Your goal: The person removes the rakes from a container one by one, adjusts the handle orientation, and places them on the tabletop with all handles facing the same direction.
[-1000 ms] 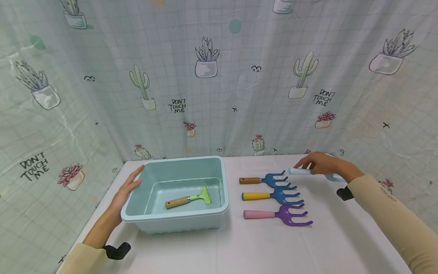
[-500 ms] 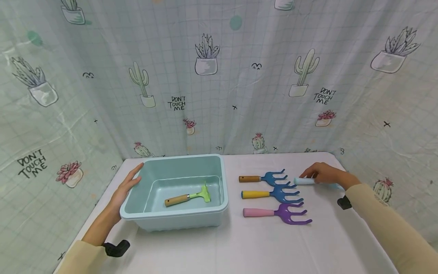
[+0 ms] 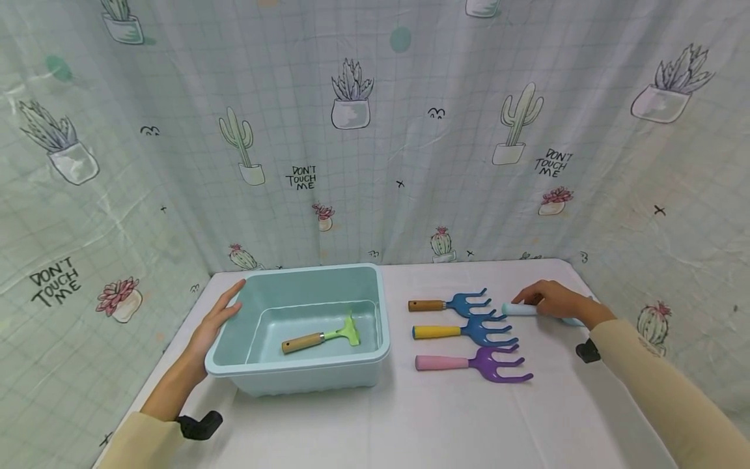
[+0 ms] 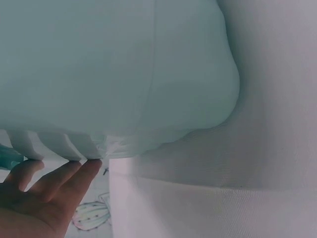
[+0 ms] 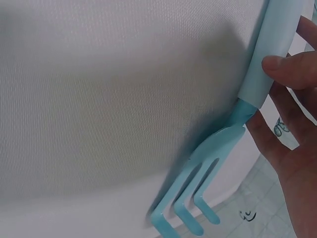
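Note:
My right hand pinches the handle of a light blue hand rake, thumb on one side and fingers on the other. The rake lies along the white tabletop, handle pointing left and tines to the right; the hand covers its middle in the head view. With fairly straight fingers, my left hand touches the left side of a pale blue-green plastic bin. Inside that bin lies a small garden tool with a wooden handle and lime green head.
Left of the held rake lie three more hand rakes: a blue one with a wooden handle, a blue one with a yellow handle and a purple one with a pink handle. A cactus-print curtain hangs behind and beside the table.
My right hand has lowered the light blue rake from above the back right of the table down to its surface, slightly nearer me. The left hand and bin have stayed put.

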A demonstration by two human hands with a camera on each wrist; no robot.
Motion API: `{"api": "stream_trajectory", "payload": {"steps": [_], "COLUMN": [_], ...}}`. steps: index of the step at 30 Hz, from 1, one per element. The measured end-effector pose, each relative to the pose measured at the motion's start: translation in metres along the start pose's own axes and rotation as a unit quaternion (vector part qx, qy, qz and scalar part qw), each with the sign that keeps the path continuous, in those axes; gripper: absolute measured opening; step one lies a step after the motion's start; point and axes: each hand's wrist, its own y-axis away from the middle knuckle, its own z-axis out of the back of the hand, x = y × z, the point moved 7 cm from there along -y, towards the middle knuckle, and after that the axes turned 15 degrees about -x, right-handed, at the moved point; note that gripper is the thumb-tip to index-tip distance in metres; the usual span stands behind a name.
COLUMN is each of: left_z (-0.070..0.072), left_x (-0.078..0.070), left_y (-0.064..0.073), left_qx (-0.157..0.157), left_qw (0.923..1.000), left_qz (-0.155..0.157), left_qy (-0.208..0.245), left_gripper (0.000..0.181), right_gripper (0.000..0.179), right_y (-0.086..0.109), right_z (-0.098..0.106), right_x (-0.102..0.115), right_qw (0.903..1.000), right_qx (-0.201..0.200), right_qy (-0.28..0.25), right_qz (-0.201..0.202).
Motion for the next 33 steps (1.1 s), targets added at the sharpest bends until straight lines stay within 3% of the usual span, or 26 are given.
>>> {"api": "stream_trajectory", "payload": {"steps": [18,33], "left_z": [0.001,0.001], "left_x": [-0.002,0.001], "left_y": [0.000,-0.001], "left_qx": [-0.007,-0.006], "left_qw": [0.9995,0.9998], "left_qz": [-0.020,-0.010], "left_qy": [-0.023,-0.014], "left_gripper": [0.060,0.061], "right_gripper": [0.045,0.042], "right_y": [-0.003,-0.018], "right_z": [-0.002,0.023], "right_x": [-0.001,0.043], "right_qw": [0.9990,0.9995], "right_qx": [0.000,-0.025], "right_qy": [0.031,-0.004], "right_qz": [-0.032,0.018]}}
